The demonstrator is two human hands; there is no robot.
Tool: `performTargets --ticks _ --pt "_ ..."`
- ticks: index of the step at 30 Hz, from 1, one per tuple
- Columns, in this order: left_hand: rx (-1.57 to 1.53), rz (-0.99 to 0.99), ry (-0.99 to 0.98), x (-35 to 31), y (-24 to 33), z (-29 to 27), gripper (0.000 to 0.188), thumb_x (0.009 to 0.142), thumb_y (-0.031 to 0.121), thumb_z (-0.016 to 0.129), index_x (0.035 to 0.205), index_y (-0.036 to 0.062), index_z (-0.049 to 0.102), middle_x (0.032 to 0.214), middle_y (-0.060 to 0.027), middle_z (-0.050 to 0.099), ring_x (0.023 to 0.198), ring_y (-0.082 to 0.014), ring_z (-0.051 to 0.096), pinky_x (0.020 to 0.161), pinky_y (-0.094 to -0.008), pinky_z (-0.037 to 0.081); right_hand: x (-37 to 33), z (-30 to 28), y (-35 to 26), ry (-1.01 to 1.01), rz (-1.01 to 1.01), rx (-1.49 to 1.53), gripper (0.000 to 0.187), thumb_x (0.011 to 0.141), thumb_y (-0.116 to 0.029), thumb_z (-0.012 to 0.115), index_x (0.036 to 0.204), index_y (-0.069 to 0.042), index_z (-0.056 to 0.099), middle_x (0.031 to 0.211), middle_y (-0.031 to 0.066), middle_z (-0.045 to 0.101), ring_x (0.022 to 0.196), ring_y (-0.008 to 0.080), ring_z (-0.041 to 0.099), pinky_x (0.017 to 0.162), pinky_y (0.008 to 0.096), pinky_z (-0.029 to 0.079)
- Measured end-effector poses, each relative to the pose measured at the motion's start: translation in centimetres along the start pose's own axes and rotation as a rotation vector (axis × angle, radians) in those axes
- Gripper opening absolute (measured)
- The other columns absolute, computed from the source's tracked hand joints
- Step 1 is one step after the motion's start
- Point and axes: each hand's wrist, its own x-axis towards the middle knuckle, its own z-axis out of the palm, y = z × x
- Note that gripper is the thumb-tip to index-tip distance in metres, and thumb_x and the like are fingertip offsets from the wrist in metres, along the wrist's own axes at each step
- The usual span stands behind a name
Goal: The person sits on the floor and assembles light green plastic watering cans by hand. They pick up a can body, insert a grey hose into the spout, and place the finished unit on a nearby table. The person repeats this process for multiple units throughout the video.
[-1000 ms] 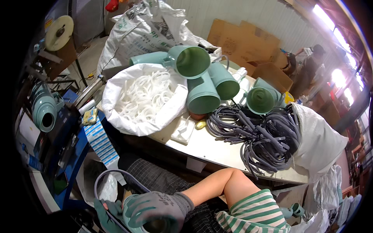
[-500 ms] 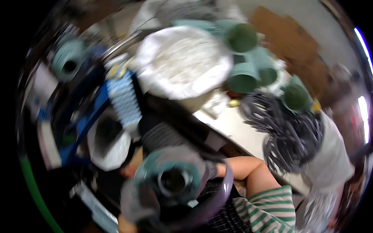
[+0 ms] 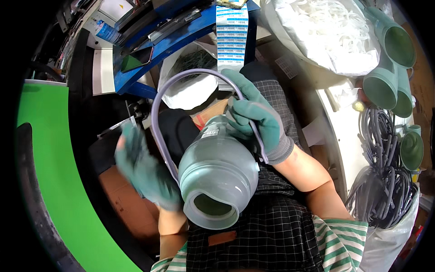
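Observation:
Both my hands wear grey-green gloves. A rounded, grey-green plastic vessel (image 3: 217, 165) lies over my lap, its open mouth facing me. Arching over its far side is a mauve curved handle (image 3: 156, 106), one end reaching the vessel's left side. My right hand (image 3: 258, 113) is closed round the handle's right part, close to the vessel's far end; that end is partly hidden by the glove. The handle's right tip sticks out by my wrist. Left of the vessel, my left hand (image 3: 147, 167) is blurred, its fingers stretched upward and nothing visible in them.
Bundles of grey handles (image 3: 383, 181) hang at the right beside several green vessels (image 3: 396, 45). A white sack (image 3: 312, 41) holds pale strips. Ahead are a blue bench (image 3: 158, 56) with a phone (image 3: 137, 59), a label sheet (image 3: 232, 41) and a lined bin (image 3: 192, 97).
The view has swung left, bringing the green panel and blue bench further in. The handle now arches on the vessel's far side rather than its right. My left hand has come away from the vessel.

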Motion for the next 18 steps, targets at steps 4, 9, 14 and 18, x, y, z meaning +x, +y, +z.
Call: performTargets --ticks 4,9,14,18 --pt "-0.430 -0.109 -0.805 -0.8 0.9 -8.2 0.056 0.100 0.028 0.067 0.147 0.0014 0.051 0.134 -0.0173 0.064 0.125 -0.0321 0.063 0.106 -0.0486 0.054 0.1 0.0 0.8 -0.037 -0.011 0.082 0.073 0.091 -0.003 0.057 0.161 -0.004 0.036 0.071 -0.0021 0.047 0.060 0.0058 0.044 0.056 0.0198 0.036" --pt "-0.087 -0.341 -0.743 -3.7 5.6 -4.7 0.086 0.067 0.040 0.093 0.137 0.0103 0.053 0.130 -0.0142 0.063 0.119 -0.0331 0.064 0.102 -0.0510 0.054 -0.6 0.6 0.4 0.035 -0.025 -0.189 0.070 0.091 -0.004 0.056 0.158 -0.003 0.038 0.074 -0.0023 0.049 0.061 0.0050 0.045 0.056 0.0188 0.038" --pt "0.019 0.059 -0.767 -4.6 2.3 -5.4 0.095 0.060 0.043 0.095 0.138 0.0148 0.048 0.135 -0.0157 0.059 0.123 -0.0359 0.060 0.105 -0.0536 0.050 -0.2 2.2 -0.4 -0.014 -0.238 -0.545 0.058 0.093 -0.005 0.061 0.148 0.000 0.048 0.095 0.0033 0.058 0.072 0.0084 0.054 0.064 0.0224 0.045" --pt "0.008 0.063 -0.728 -4.9 1.6 -5.2 0.090 0.069 0.043 0.086 0.142 0.0115 0.045 0.140 -0.0170 0.056 0.127 -0.0364 0.058 0.108 -0.0527 0.048 -0.6 2.6 1.2 -0.272 -0.706 -0.617 0.051 0.092 -0.005 0.073 0.140 0.002 0.057 0.133 0.0133 0.065 0.108 0.0141 0.067 0.087 0.0287 0.056"
